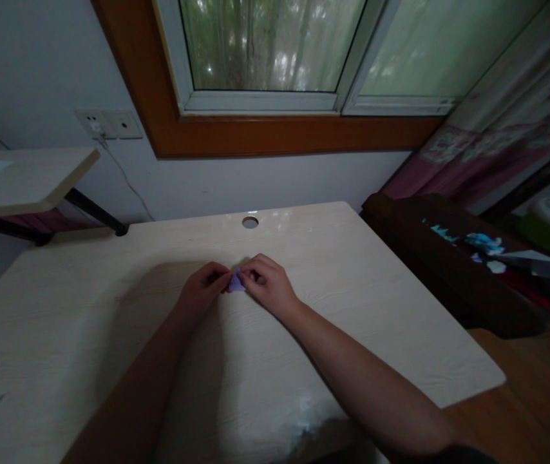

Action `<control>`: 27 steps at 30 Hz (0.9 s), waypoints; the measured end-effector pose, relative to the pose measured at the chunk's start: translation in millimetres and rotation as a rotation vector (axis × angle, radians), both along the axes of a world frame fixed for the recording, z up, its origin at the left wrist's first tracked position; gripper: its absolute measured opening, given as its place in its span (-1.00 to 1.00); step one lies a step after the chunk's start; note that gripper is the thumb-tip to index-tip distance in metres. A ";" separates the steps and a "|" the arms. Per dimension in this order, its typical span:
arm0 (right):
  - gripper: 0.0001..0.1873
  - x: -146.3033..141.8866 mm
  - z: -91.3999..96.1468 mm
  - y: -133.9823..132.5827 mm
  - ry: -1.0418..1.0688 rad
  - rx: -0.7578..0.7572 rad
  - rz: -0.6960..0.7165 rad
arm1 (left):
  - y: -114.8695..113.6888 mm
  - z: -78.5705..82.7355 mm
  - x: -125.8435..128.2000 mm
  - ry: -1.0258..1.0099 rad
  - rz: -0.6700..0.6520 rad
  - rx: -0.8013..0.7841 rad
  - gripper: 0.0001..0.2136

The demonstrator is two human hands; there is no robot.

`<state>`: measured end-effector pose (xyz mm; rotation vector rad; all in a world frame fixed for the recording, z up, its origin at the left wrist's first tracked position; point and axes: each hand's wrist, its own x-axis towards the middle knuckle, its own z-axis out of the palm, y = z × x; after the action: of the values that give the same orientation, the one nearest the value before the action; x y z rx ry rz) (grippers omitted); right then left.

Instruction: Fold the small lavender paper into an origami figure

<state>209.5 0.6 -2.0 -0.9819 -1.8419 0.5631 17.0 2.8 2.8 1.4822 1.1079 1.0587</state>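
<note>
Both my hands meet over the middle of a pale wooden desk (86, 322). Between them lies a small purple piece of folded paper (236, 282), only partly visible. My left hand (203, 287) has its fingers curled and pinches the paper's left side. My right hand (268, 283) is closed too, its fingertips pressed on the paper's right side. Most of the paper is hidden under my fingers.
A round cable hole (250, 222) sits near the desk's far edge. A raised shelf (18, 177) stands at the left, below a wall socket (108, 124). Dark furniture (449, 270) with scattered items lies to the right, under a window (275, 51) and a curtain.
</note>
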 end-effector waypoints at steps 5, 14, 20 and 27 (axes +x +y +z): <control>-0.90 0.3 2.7 -1.6 -0.003 0.001 0.004 | 1.4 -2.5 -1.2 0.033 0.005 -0.005 -0.80; -0.88 -0.7 1.8 -2.5 0.008 0.034 0.035 | -0.6 1.7 -1.7 0.099 -0.006 -0.002 -0.79; -0.90 -0.2 3.1 -4.2 -0.015 0.027 0.033 | 0.3 -3.5 -3.4 0.071 -0.013 -0.026 -0.79; -0.94 -1.5 5.0 -5.2 -0.024 0.014 0.003 | -0.3 -1.4 -2.0 0.074 -0.015 0.008 -0.80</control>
<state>208.0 -4.6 2.9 -0.9807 -1.8660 0.5415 15.0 2.5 1.3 1.5439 1.1440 1.0061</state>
